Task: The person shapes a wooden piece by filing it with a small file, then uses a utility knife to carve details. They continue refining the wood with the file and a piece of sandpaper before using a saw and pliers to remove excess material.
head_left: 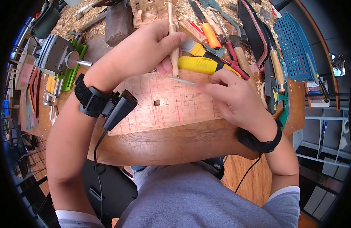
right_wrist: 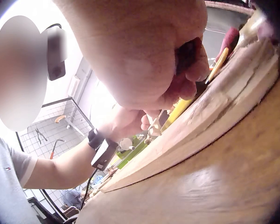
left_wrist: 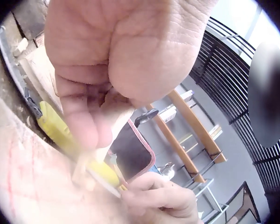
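My left hand (head_left: 154,46) grips a slim carved wooden stick (head_left: 175,65) with thumb and fingers. It stands nearly upright, its lower end close over a flat wooden board (head_left: 145,114) marked with red lines and a small square hole. My right hand (head_left: 238,99) pinches a thin, pale, blade-like tool (head_left: 183,81) with thumb and forefinger. The tool's tip is right at the stick's lower end; the rest of it is hidden in the fingers. In the left wrist view, the stick (left_wrist: 119,112) comes out below the left palm, and the right hand (left_wrist: 161,198) is beside it.
Behind the hands lie a yellow-handled tool (head_left: 198,64), an orange-handled chisel (head_left: 210,35) and a hammer (head_left: 242,57) among wood shavings. A metal vise (head_left: 56,55) stands at left, a wooden mallet head (head_left: 119,24) at the back. A blue perforated basket (head_left: 295,45) is at right.
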Action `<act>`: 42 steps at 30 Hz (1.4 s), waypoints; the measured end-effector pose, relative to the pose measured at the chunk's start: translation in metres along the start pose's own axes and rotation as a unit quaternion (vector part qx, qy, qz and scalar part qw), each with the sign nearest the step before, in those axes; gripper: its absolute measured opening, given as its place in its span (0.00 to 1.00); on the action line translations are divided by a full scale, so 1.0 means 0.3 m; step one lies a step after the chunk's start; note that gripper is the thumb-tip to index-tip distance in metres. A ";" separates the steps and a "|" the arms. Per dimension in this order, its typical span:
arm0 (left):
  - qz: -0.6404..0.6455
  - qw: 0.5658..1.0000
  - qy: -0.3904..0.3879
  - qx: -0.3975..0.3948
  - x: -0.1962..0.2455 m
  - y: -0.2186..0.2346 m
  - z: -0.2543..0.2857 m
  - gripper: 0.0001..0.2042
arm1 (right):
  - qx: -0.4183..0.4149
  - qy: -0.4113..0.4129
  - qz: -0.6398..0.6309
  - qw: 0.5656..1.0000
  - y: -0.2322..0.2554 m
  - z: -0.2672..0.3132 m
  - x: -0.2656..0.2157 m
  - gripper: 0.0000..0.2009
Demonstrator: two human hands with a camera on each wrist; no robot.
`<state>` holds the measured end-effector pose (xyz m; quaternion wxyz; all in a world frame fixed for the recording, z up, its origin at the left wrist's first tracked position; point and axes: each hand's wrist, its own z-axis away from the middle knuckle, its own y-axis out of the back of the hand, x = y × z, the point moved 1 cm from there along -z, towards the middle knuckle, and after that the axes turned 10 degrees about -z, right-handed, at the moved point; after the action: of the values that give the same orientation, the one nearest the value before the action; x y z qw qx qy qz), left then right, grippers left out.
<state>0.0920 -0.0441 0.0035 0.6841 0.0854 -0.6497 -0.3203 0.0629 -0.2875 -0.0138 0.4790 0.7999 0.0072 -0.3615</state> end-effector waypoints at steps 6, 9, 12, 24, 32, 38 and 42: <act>-0.031 0.999 -0.027 -0.006 0.032 -0.005 0.001 0.12 | -0.033 -0.013 0.013 0.999 0.031 -0.035 -0.005 0.16; -0.053 0.998 -0.030 -0.010 0.033 0.008 0.017 0.11 | -0.053 -0.026 -0.047 0.997 0.052 -0.027 0.028 0.14; -0.060 0.997 -0.041 -0.009 0.028 -0.003 0.023 0.10 | -0.038 -0.003 -0.100 0.994 0.020 -0.042 0.029 0.14; -0.016 0.999 -0.016 -0.029 -0.012 0.015 0.024 0.10 | -0.016 -0.038 -0.144 0.989 0.001 -0.011 0.045 0.20; 0.027 0.999 -0.016 -0.021 -0.023 0.022 0.032 0.11 | -0.019 -0.047 -0.133 0.990 0.008 -0.004 0.037 0.17; 0.029 0.998 -0.041 -0.024 -0.035 0.023 0.031 0.12 | -0.017 -0.043 -0.136 0.990 -0.004 -0.015 0.036 0.17; 0.036 0.999 -0.038 -0.014 -0.055 0.026 0.038 0.11 | -0.051 -0.073 -0.112 0.990 0.014 -0.011 0.027 0.17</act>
<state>0.0845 -0.0254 -0.0045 0.6714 0.0398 -0.6730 -0.3076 0.0723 -0.2900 -0.0146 0.4750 0.7396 0.0804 -0.4699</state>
